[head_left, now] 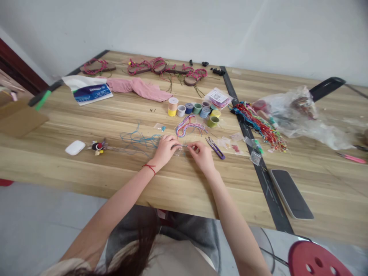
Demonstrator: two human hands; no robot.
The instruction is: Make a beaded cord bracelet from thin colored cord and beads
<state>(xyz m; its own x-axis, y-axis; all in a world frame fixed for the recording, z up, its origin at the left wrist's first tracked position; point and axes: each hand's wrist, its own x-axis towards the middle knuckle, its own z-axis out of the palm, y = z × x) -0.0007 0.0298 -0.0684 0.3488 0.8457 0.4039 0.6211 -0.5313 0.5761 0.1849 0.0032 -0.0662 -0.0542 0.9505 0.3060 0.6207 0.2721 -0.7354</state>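
My left hand (165, 150) and my right hand (202, 156) sit close together above the wooden table (129, 180). Between their fingertips they pinch a thin pale thread (181, 146), with a small shiny piece on it too small to identify. A loose tangle of blue thread (138, 140) lies just left of my left hand. Purple-handled scissors (215, 148) rest just right of my right hand. A looped bundle of multicoloured threads (186, 126) lies ahead of my hands. A red string (149, 168) circles my left wrist.
Several thread spools (197, 109) stand beyond my hands, with braided pink-corded sandals (161, 67) and pink cloth (138, 89) behind them. A beaded cord bunch (258, 126), plastic bag (301, 119), phone (291, 193) and white earbud case (75, 147) also lie on the table.
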